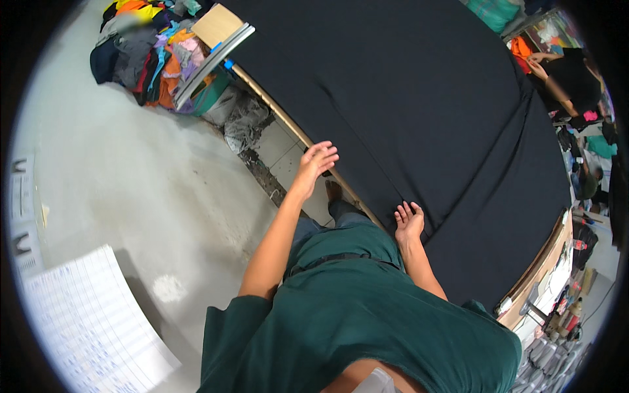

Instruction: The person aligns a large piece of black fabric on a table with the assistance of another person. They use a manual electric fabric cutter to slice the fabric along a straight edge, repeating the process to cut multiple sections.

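Black cloth [419, 98] lies spread wide, creases remaining

Nearest, a green shirt [373, 308] covers the person's front, and both forearms reach out toward the worktop [278, 112]. The right hand [410, 223] is at the near part of the cloth, its fingers apart and loosely bent, with nothing seen in its grip; whether the fingertips press on the fabric is hard to tell. The left hand [316, 164] is over the worktop's pale near edge, fingers apart, holding nothing.

The cloth lies on the worktop just beyond the hands, covering most of what shows of it. The spreading looks largely done; the smoothing appears unfinished. A thin crease runs from the right hand toward the far left, and deeper folds slant from near that hand to the far right. The cloth's long axis seems to follow the near edge, from lower right to upper left, but its far end runs out of view, so that is a judgement. No front or back can be told on the plain black surface.

Farther off, a metal strip [219, 62] crosses the worktop's left end, beside a heap of coloured clothes [157, 59]. At the far right, a co-worker [570, 78] handles something orange [521, 49].
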`<state>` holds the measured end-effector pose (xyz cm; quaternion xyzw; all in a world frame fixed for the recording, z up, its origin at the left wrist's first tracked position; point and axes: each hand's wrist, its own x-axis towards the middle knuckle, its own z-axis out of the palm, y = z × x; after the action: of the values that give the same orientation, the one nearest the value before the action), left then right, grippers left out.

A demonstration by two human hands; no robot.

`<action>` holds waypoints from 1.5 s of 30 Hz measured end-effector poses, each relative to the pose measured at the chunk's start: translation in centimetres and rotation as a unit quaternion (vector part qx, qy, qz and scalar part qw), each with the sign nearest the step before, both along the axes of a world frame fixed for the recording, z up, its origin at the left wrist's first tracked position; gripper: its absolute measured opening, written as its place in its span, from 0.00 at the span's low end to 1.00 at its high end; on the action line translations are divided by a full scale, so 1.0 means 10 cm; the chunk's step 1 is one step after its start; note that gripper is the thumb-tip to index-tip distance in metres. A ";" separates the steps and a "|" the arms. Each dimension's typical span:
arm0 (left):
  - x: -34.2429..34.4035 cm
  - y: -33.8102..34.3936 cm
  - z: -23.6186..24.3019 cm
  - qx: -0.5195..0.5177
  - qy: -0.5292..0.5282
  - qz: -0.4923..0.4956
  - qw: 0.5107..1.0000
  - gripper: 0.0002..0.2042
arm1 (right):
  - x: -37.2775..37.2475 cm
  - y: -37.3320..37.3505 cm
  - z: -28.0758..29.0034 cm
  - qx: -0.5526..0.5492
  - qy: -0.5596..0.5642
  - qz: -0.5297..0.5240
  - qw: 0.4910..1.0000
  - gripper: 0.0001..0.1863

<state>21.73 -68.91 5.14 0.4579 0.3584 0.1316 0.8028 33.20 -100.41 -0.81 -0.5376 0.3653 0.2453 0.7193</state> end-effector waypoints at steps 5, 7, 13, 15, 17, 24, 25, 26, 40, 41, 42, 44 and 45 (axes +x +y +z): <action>0.71 1.15 -0.29 -0.058 -0.043 0.076 0.995 0.34 | 0.25 0.31 0.03 0.025 -0.004 -0.089 0.996 0.19; 0.99 1.71 -0.41 -0.073 -0.035 0.092 0.992 0.35 | 0.26 0.47 0.02 -0.009 -0.035 -0.129 0.991 0.18; 1.76 3.33 -0.83 -0.044 0.005 0.097 0.994 0.18 | 0.16 0.89 -0.17 -0.014 -0.115 -0.222 0.968 0.20; 1.94 3.86 -0.93 -0.034 0.011 0.130 0.991 0.12 | 0.18 1.07 -0.25 -0.070 -0.180 -0.234 0.953 0.18; 2.09 4.45 -0.97 0.013 0.058 0.094 0.994 0.11 | 0.27 1.36 -0.15 -0.116 -0.175 -0.267 0.940 0.15; 2.54 6.46 -1.20 0.089 0.076 -0.036 0.993 0.27 | 0.15 1.77 -0.04 -0.205 -0.210 -0.384 0.876 0.10; 2.58 6.53 -1.18 0.080 0.068 -0.055 0.993 0.24 | 0.06 1.75 -0.01 -0.243 -0.185 -0.386 0.871 0.11; 2.57 6.54 -1.16 0.058 0.059 -0.073 0.994 0.21 | -0.06 1.77 0.04 -0.262 -0.181 -0.387 0.865 0.12; 2.23 7.69 -0.24 0.566 0.201 0.193 0.775 0.43 | -0.58 3.15 0.46 -0.271 -0.223 -0.348 0.870 0.13; 2.17 7.84 -0.28 0.561 0.208 0.230 0.767 0.42 | -0.68 3.30 0.40 -0.275 -0.214 -0.348 0.870 0.14; 2.10 8.02 -0.31 0.548 0.214 0.244 0.771 0.40 | -0.77 3.44 0.34 -0.279 -0.206 -0.349 0.871 0.14; 1.90 8.41 -0.44 0.528 0.241 0.265 0.770 0.37 | -0.88 3.69 0.28 -0.282 -0.195 -0.346 0.873 0.14; 1.83 8.60 -0.51 0.526 0.260 0.269 0.763 0.36 | -0.93 3.84 0.24 -0.277 -0.190 -0.347 0.876 0.15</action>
<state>39.99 17.08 0.03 0.7100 0.5366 0.3860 0.2429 23.85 -61.97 1.59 -0.5903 0.4373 -0.2382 0.6352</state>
